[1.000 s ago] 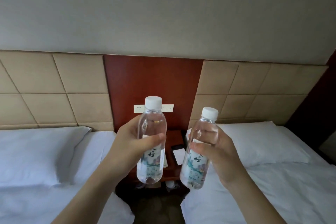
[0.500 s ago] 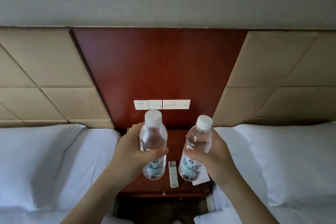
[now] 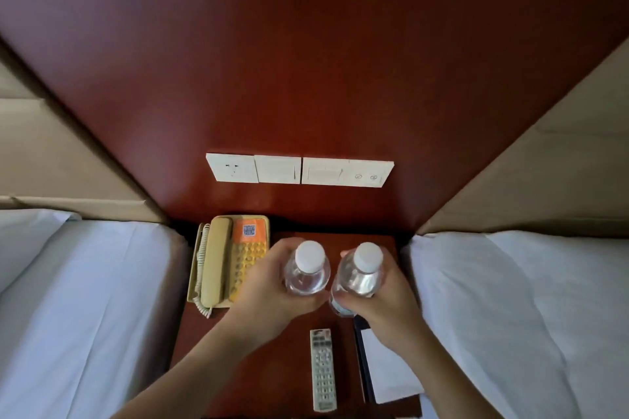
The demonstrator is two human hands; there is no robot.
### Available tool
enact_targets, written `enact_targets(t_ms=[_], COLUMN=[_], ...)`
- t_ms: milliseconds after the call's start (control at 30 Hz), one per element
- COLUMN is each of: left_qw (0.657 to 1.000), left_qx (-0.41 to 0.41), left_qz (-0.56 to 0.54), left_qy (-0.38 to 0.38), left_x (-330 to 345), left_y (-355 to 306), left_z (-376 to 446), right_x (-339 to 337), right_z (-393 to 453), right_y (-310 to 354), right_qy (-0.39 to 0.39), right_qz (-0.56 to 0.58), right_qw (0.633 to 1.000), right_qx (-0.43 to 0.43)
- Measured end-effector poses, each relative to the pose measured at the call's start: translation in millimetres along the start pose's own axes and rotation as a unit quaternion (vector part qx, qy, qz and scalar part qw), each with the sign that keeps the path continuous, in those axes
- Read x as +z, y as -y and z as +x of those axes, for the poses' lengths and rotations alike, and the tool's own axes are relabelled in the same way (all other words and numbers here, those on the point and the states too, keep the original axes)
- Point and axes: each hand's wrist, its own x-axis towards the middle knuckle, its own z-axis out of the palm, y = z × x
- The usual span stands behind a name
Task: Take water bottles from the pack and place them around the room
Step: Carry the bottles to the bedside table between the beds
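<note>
Two clear water bottles with white caps stand upright side by side over the red-brown nightstand (image 3: 272,360), seen from above. My left hand (image 3: 269,292) grips the left bottle (image 3: 308,269) round its body. My right hand (image 3: 388,303) grips the right bottle (image 3: 360,274) the same way. The bottles nearly touch each other. Their bases are hidden by my hands, so I cannot tell whether they rest on the nightstand top.
A beige telephone (image 3: 231,262) with orange keypad sits at the nightstand's back left. A white remote (image 3: 323,371) and a dark pad with white paper (image 3: 384,367) lie near the front. White beds flank both sides; wall switches (image 3: 299,169) sit above.
The view has closed in and tilted down over the nightstand. Both hands have carried the bottles forward and lower, bringing them closer together above the nightstand top.
</note>
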Motion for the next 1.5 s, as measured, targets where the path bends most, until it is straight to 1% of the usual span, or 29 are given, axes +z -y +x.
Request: enact_targets(t_ms=[200, 300, 500, 633, 833, 933, 1033, 1167, 1267, 1333, 1500], left_qw=[1.000, 0.999, 0.997, 0.995, 0.983, 0.979, 0.980, 0.981, 0.976, 0.971, 0.965], left_qx=[-0.017, -0.035, -0.050, -0.039, -0.063, -0.057, -0.043, -0.036, -0.042, -0.057, -0.070], left_qz=[0.020, 0.012, 0.019, 0.040, 0.129, 0.158, 0.161, 0.155, 0.174, 0.188, 0.220], left_qy=[0.012, 0.024, 0.055, 0.083, 0.117, 0.116, 0.109, 0.113, 0.125, 0.134, 0.127], left_x=[23.9, 31.6, 44.1, 48.5, 46.6, 47.1, 46.0, 43.9, 44.0, 43.8, 45.9], left_y=[106.8, 155.8, 214.0, 227.3, 239.4, 242.0, 237.5, 236.2, 242.3, 249.6, 259.0], left_z=[58.0, 75.2, 84.9, 88.8, 93.1, 109.1, 134.9, 165.5, 179.9, 185.7, 191.8], right_x=[23.5, 29.6, 36.8, 32.0, 23.1, 20.3, 21.6, 31.4, 33.6, 32.8, 32.6], right_z=[55.7, 75.4, 96.7, 102.6, 111.1, 124.7, 141.9, 168.4, 183.3, 189.5, 199.5], right_y=[-99.6, -138.5, -188.1, -205.6, -222.7, -230.9, -234.1, -226.8, -224.3, -225.2, -223.1], right_qy=[0.003, 0.000, -0.005, 0.017, 0.081, 0.098, 0.080, 0.061, 0.069, 0.079, 0.084], right_qz=[-0.026, -0.032, -0.042, -0.061, -0.088, -0.118, -0.143, -0.152, -0.153, -0.161, -0.166], right_qw=[1.000, 0.999, 0.999, 0.998, 0.993, 0.988, 0.986, 0.986, 0.986, 0.984, 0.982], right_qx=[-0.001, -0.003, -0.006, -0.017, 0.020, 0.027, 0.023, -0.012, -0.021, -0.009, -0.003])
